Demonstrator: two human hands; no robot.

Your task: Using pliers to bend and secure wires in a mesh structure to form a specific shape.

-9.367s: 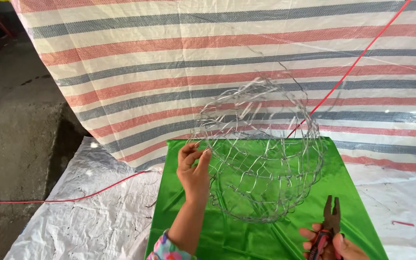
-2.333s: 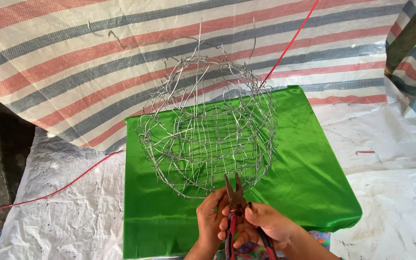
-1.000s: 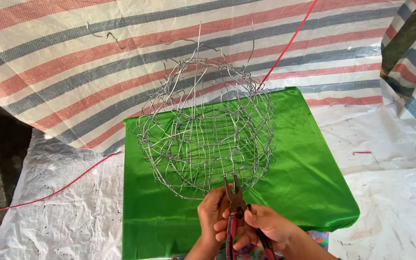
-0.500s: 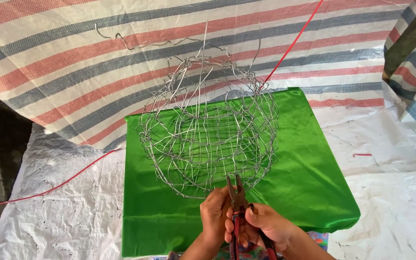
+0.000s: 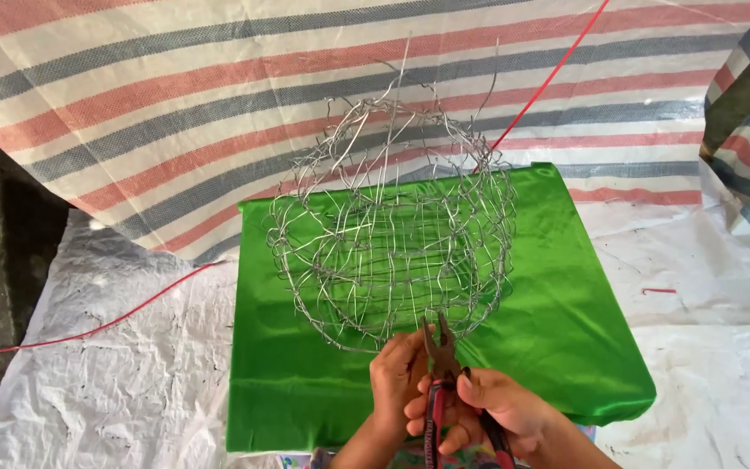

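Round basket-shaped cage of bent silver wire mesh (image 5: pixel 392 234) sits on a shiny green satin cloth (image 5: pixel 566 347), tilted so its open side faces the camera and its near lower rim comes right down to the hands; that puts the rim within reach. Left hand (image 5: pixel 398 375) is at that rim, fingers (image 5: pixel 390 352) pinched narrow on or right beside a wire strand, probably steadying it; exact contact is too fine to tell. Right hand (image 5: pixel 488 410) is wrapped around the red-and-black handles of a pair of long-nose pliers (image 5: pixel 438 369), tip pointing up into the rim just beside the left fingers. Plier nose looks nearly closed at the wire. Green cloth lies on crinkled white plastic sheeting (image 5: pixel 132 382) covering the worktop; a striped red, blue and white tarp (image 5: pixel 175 95) hangs behind as a backdrop. A thin red cord (image 5: pixel 115 323) runs across the sheeting and behind the cage, well apart from the hands.
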